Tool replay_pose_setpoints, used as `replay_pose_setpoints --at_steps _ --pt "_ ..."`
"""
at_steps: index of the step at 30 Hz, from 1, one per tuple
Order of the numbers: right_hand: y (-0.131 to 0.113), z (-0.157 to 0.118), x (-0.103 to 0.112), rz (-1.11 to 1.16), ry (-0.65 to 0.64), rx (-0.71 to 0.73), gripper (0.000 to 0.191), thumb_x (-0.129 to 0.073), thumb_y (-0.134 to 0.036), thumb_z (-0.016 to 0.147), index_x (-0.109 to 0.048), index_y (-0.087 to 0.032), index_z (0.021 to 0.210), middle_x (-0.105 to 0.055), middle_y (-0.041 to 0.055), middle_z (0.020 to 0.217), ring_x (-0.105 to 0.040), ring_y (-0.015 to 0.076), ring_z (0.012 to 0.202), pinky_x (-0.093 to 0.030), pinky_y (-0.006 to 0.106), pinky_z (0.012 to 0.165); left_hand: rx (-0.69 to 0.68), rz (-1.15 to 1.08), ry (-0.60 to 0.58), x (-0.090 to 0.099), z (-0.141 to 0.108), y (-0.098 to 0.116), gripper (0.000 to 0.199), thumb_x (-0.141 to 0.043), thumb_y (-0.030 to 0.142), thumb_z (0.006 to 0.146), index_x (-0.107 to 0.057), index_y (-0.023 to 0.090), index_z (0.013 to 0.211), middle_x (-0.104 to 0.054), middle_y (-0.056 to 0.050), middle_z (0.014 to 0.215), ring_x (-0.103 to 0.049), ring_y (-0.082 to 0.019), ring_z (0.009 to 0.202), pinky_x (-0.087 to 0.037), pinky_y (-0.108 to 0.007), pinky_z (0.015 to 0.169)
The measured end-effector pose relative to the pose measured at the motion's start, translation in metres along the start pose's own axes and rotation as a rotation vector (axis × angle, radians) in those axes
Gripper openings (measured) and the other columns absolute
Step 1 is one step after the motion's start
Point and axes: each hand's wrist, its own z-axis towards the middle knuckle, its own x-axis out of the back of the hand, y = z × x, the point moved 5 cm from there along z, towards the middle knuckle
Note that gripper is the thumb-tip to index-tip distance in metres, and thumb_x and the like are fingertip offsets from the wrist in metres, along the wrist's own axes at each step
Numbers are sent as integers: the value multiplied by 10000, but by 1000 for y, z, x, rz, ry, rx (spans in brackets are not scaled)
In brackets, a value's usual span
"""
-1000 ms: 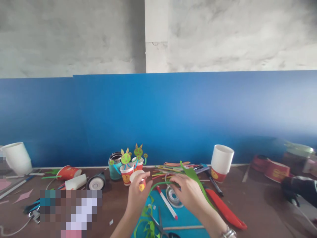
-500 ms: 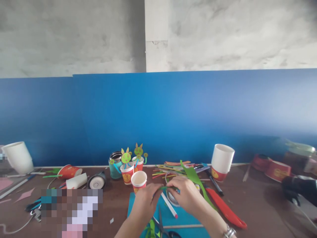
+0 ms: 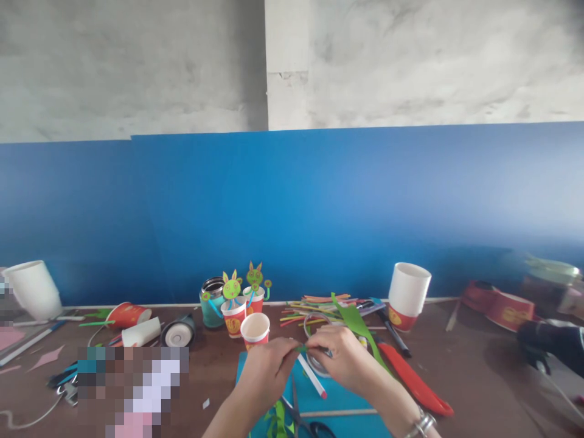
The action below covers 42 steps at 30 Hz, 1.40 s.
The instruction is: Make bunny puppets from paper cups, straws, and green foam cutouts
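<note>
My left hand (image 3: 271, 365) and my right hand (image 3: 340, 356) meet fingertip to fingertip above a blue sheet (image 3: 347, 395). Both pinch a small green piece of paper (image 3: 302, 349), mostly hidden by the fingers. A dark bit shows at my right fingers; I cannot make out what it is. Beneath the hands lie a white marker with a red end (image 3: 312, 376) and a roll of clear tape (image 3: 319, 367). Scissors (image 3: 296, 410) and green paper scraps (image 3: 279, 420) rest on the sheet. Just beyond my left hand stands an open paper cup (image 3: 255, 328).
Two cups with green paper animals (image 3: 233, 319) stand by a teal flask (image 3: 212, 311). Behind the hands lie coloured sticks (image 3: 301, 313) and a long green paper strip (image 3: 353, 319). To the right are stacked cups (image 3: 409, 292), a black marker (image 3: 398, 339) and a red-handled tool (image 3: 415, 377).
My fingertips have drawn slightly closer together around the green paper, so less of it shows. The view has shifted a little; the things on the table lie as before.
</note>
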Motion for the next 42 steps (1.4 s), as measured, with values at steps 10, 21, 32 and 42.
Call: replay_pose_setpoints --at_steps 10,21,32,42 --pt "-7 -4 -6 0 -47 83 276 -509 -218 883 -710 -219 694 -667 12 628 -602 136 621 -405 226 613 77 -198 -121 -3 1 -2 328 -473 315 873 -679 180 656 -607 -19 592 -542 -151 576 -344 -210 535" --pt "-19 -4 -2 -156 -65 76 188 -506 -159 856 -681 -218 889 -668 19 750 -601 162 728 -394 240 645 241 -406 -168 1 1 -15 249 -574 332 782 -712 151 681 -582 5 541 -470 -121 514 -334 -212 513" --pt "-19 -3 -7 -242 -41 138 222 -499 -162 863 -673 -201 730 -642 15 647 -567 155 669 -356 283 670 263 -374 -150 -5 2 -14 349 -541 373 809 -653 150 565 -499 27 474 -410 -107 486 -279 -217 501" --pt "-18 -2 -1 -34 -65 113 201 -561 -152 839 -703 -222 716 -693 -5 679 -605 141 686 -395 267 716 315 -511 -225 -12 1 -6 434 -543 447 783 -543 172 447 -453 32 440 -346 -94 452 -238 -237 495"
